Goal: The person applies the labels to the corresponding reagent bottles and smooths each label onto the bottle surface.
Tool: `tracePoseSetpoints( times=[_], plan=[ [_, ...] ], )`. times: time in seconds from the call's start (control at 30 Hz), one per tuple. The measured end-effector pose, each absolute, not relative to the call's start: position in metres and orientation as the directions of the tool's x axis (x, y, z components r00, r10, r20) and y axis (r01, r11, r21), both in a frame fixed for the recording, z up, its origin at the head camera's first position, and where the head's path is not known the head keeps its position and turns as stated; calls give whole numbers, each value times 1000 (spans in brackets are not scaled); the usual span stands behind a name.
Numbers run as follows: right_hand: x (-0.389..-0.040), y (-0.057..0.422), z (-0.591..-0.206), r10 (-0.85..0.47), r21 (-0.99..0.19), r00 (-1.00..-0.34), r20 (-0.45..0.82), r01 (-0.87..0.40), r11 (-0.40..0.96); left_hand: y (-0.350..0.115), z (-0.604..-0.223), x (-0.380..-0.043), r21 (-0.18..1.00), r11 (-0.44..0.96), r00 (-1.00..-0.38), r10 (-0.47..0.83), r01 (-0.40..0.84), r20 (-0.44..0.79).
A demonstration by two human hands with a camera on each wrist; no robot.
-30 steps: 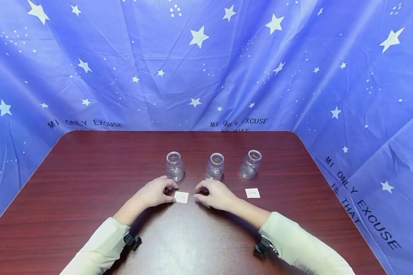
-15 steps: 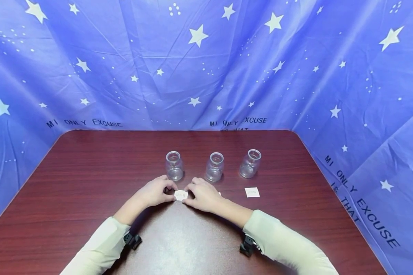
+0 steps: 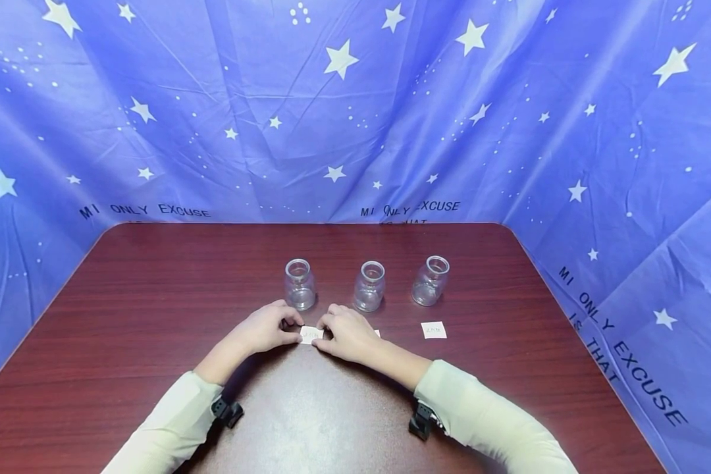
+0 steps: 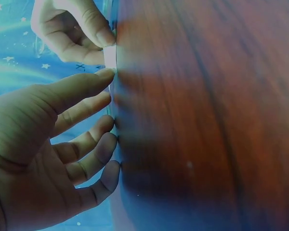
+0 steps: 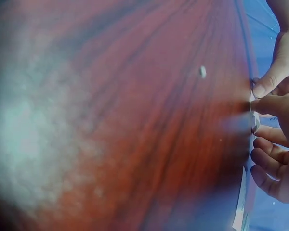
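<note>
A small white paper card [image 3: 310,334] with faint writing lies on the dark red wooden table [image 3: 154,296], in front of the left glass jar [image 3: 300,286]. My left hand [image 3: 264,328] is at its left edge, thumb and index finger spread at the corners. In the left wrist view the left fingers [image 4: 106,147] rest loosely on the table, the thumb touching the card. My right hand [image 3: 351,334] pinches the card's right side between thumb and index finger. The right wrist view shows the card [image 5: 255,122] edge-on, partly hidden by fingers.
A middle glass jar [image 3: 369,288] and a right glass jar [image 3: 430,282] stand upright in the row. One white card [image 3: 434,330] lies before the right jar. Another card [image 3: 377,333] is mostly hidden behind my right hand. A blue starry curtain [image 3: 243,99] hangs around the table.
My right hand has moved left from in front of the middle jar to the card's right edge, uncovering part of another card. The left hand has stayed almost still.
</note>
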State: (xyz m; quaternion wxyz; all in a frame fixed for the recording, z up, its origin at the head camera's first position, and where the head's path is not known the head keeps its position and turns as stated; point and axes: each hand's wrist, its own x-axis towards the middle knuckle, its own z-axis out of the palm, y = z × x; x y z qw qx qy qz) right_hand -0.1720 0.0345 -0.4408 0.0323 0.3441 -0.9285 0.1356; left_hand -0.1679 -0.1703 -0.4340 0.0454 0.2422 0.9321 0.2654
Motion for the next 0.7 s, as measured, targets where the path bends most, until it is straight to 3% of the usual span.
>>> tracePoseSetpoints(
  times=[0.33, 0.7],
  plan=[
    [-175, 41, -444, -544, -488, -826, 149, -540, 686, -175, -439, -168, 603, 695, -887, 459, 391, 46],
    [-179, 46, -444, -493, -598, -858, 141, -471, 649, -177, -442, -168, 797, 550, -877, 477, 249, -55]
  ],
)
